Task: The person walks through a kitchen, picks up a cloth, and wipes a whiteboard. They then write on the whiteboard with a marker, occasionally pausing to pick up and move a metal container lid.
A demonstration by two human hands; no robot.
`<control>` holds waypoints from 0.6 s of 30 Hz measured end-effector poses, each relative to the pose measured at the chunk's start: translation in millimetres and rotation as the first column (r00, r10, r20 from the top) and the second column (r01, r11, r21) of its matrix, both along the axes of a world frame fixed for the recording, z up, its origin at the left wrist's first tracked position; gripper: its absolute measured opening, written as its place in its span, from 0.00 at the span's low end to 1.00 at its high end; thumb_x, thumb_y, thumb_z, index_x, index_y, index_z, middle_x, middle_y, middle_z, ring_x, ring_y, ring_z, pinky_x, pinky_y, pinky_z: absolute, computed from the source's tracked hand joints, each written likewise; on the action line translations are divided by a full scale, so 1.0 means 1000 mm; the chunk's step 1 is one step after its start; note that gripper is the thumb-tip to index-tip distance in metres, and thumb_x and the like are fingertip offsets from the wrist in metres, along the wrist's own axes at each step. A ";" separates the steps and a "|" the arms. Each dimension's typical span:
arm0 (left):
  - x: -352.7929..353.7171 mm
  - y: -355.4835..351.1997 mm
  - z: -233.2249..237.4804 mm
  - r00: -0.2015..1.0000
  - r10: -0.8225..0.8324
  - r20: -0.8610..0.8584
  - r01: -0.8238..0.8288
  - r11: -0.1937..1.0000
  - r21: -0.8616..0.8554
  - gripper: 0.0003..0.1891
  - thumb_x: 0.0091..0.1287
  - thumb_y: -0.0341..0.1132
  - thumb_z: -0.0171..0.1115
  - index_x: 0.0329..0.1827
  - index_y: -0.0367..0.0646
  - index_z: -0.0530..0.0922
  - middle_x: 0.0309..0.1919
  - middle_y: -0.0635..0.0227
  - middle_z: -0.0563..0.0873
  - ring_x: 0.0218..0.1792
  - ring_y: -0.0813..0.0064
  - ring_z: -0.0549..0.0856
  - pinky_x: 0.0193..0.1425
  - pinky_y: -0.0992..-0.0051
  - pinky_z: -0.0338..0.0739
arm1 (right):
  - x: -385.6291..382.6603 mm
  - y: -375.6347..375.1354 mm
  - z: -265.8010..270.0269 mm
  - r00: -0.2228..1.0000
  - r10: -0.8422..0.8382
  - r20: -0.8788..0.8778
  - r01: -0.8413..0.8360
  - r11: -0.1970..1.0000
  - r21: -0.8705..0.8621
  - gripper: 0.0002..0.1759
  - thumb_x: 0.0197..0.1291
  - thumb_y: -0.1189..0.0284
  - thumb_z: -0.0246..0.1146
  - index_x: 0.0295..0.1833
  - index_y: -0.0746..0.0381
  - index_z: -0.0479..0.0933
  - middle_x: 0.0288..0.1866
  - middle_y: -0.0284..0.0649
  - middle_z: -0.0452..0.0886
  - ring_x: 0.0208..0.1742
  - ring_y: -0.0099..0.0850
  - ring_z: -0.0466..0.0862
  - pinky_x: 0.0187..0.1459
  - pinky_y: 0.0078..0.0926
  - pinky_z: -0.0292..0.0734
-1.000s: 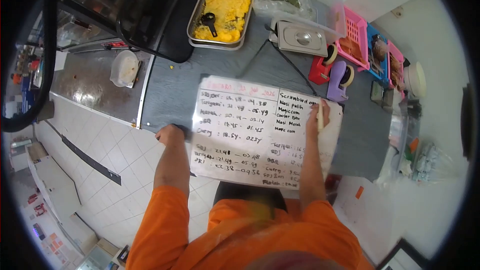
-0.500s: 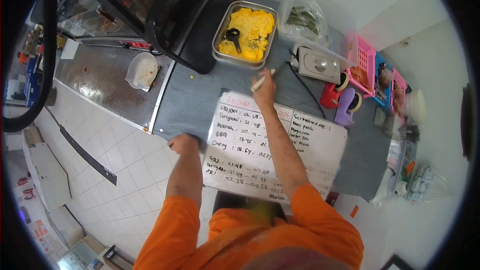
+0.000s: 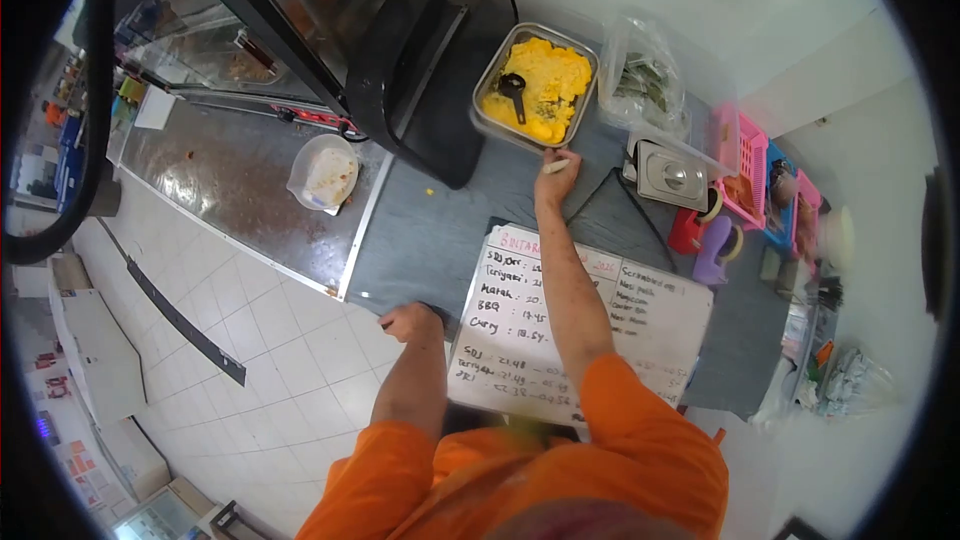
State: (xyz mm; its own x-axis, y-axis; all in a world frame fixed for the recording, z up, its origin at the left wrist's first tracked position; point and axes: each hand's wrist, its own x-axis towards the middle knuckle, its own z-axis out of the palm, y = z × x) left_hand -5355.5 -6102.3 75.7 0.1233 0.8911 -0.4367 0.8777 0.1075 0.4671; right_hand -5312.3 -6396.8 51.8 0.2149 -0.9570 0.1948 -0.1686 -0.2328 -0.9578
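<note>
My right hand is closed around a pale marker, and its fingertips are right at the near rim of a metal pan. Yellow scrambled egg fills the pan, and a black spoon rests in it. Below my right forearm, a whiteboard with handwritten names and times lies on the counter; the arm covers part of the writing. My left hand is curled at the counter's front edge, left of the board. A small dark bit shows at its fingers, and I cannot tell what it is.
A black-framed glass cabinet stands left of the pan. Near it sits a plastic bowl with food residue. To the right are a bag of leaves, a lidded steel container, a purple tape dispenser and a pink basket.
The view has shifted, so the counter appears farther right and lower. My right hand, still gripping the marker, has moved up to the pan's near rim. My left hand stays by the counter edge.
</note>
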 end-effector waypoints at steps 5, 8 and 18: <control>0.004 -0.001 0.002 1.000 0.014 -0.010 -0.014 0.999 0.034 0.31 0.75 0.52 0.32 0.50 0.33 0.77 0.46 0.44 0.84 0.47 0.46 0.84 0.55 0.58 0.80 | 0.026 -0.014 -0.018 0.972 -0.236 -0.014 0.229 0.953 -0.197 0.13 0.56 0.81 0.65 0.41 0.63 0.68 0.43 0.45 0.76 0.40 0.35 0.80 0.38 0.30 0.78; 0.006 -0.005 0.005 0.999 0.035 -0.022 -0.033 0.998 0.053 0.30 0.75 0.52 0.32 0.50 0.33 0.77 0.45 0.44 0.84 0.47 0.46 0.84 0.55 0.57 0.80 | 0.025 -0.025 -0.015 0.961 -0.274 -0.032 0.275 0.955 0.113 0.12 0.56 0.82 0.63 0.42 0.63 0.67 0.42 0.44 0.76 0.33 0.34 0.80 0.30 0.28 0.79; 0.001 0.014 -0.055 0.993 0.094 -0.070 -0.086 0.990 0.114 0.29 0.75 0.52 0.33 0.50 0.35 0.78 0.43 0.44 0.85 0.45 0.45 0.84 0.53 0.55 0.81 | 0.013 -0.035 -0.012 0.965 -0.107 0.241 0.028 0.951 0.309 0.16 0.58 0.86 0.60 0.46 0.60 0.63 0.41 0.40 0.72 0.32 0.28 0.79 0.29 0.25 0.82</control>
